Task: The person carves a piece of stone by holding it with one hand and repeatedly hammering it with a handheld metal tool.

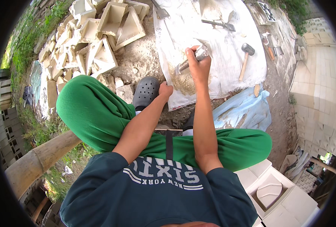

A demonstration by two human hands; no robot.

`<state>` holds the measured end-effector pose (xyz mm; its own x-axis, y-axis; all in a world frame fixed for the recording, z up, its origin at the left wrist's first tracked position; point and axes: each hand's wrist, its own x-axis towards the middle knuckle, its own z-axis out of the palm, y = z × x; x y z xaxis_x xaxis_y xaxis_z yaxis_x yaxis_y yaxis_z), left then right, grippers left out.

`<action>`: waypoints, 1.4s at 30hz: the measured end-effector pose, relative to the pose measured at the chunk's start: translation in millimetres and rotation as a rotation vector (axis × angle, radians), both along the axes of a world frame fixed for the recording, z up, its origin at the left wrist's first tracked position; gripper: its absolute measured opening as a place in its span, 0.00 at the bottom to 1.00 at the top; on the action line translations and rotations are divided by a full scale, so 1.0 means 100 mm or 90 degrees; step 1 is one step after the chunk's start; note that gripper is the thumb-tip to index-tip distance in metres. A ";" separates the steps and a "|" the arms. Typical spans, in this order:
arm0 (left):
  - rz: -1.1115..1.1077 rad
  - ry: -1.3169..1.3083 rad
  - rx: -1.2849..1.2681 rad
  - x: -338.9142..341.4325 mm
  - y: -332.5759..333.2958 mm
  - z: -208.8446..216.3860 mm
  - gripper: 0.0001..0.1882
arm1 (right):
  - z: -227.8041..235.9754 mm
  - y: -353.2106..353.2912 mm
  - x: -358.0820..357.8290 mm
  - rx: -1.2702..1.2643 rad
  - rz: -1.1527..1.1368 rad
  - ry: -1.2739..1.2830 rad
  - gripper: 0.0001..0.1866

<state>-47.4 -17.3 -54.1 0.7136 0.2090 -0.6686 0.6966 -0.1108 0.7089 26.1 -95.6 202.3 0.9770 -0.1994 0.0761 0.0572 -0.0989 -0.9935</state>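
My right hand [199, 68] is closed around a silvery metal tool [202, 52]. Its flat end slants down toward tan powder on a white woven sheet [228, 72]; the exact kind of tool does not show. Low at the sheet's left edge, my left hand [165, 90] has its fingers closed, seemingly pinching that edge beside a grey clog [146, 92] on my foot. A black-headed mallet [247, 49] with a wooden handle lies on the sheet to the right. Farther off, a dark metal tool [228, 26] rests near a pale block.
Broken cream mould pieces [109, 22] are heaped at the far left. A light blue sheet [247, 111] lies near my right knee. Hand tools [270, 53] sit on the ground at the right. A bamboo pole [35, 160] and stacked pale moulds [285, 196] flank me.
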 end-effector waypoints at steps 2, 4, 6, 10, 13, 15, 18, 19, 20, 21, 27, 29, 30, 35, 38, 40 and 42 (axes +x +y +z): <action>-0.009 0.005 -0.001 0.00 -0.06 0.07 0.17 | -0.29 0.00 0.02 -0.038 -0.025 0.053 0.09; -0.031 0.008 0.048 0.00 -0.09 0.18 0.17 | -0.54 0.03 0.01 0.046 -0.046 0.011 0.09; -0.022 0.017 0.032 0.02 -0.04 0.22 0.17 | -0.55 0.04 0.02 0.125 -0.008 -0.055 0.10; -0.024 0.030 0.029 0.04 -0.04 0.33 0.16 | -0.14 -0.01 0.00 0.162 0.003 -0.074 0.13; -0.007 0.047 0.010 0.05 -0.02 0.31 0.15 | 0.26 0.03 0.00 0.164 0.019 -0.109 0.13; -0.022 0.052 0.035 0.04 -0.03 0.34 0.15 | 0.32 0.03 0.01 0.170 0.032 -0.097 0.12; -0.041 0.065 0.053 0.07 -0.04 0.47 0.16 | 0.10 -0.04 0.03 0.127 0.035 -0.076 0.08; -0.034 0.076 0.046 0.06 -0.04 0.48 0.16 | 0.04 -0.02 0.00 0.100 0.040 -0.067 0.08; -0.032 0.076 0.047 0.06 -0.03 0.49 0.16 | -0.07 0.01 0.01 0.064 0.023 -0.061 0.09; -0.015 0.063 0.044 0.05 -0.04 0.49 0.16 | -0.20 0.02 0.03 0.028 0.003 -0.055 0.11; -0.018 0.040 0.059 0.03 -0.11 0.29 0.17 | -0.23 -0.04 0.02 0.174 -0.036 -0.067 0.13; -0.017 0.034 0.051 0.06 -0.10 0.24 0.17 | -0.11 -0.09 -0.04 0.155 -0.040 -0.122 0.13; -0.022 0.042 0.051 0.06 -0.12 0.26 0.18 | 0.01 -0.14 -0.07 0.131 -0.046 -0.125 0.13; -0.022 0.062 0.029 0.06 -0.10 0.21 0.17 | 0.36 -0.25 -0.10 0.183 -0.045 -0.179 0.13; -0.029 0.050 0.049 0.07 -0.13 0.20 0.17 | 0.30 -0.32 -0.05 0.106 -0.061 -0.155 0.13; -0.010 0.055 0.043 0.05 -0.13 0.21 0.17 | 0.31 -0.24 -0.04 0.079 -0.060 -0.128 0.09; -0.007 0.046 0.033 0.04 -0.10 0.22 0.17 | 0.18 -0.26 -0.01 0.055 -0.046 -0.089 0.09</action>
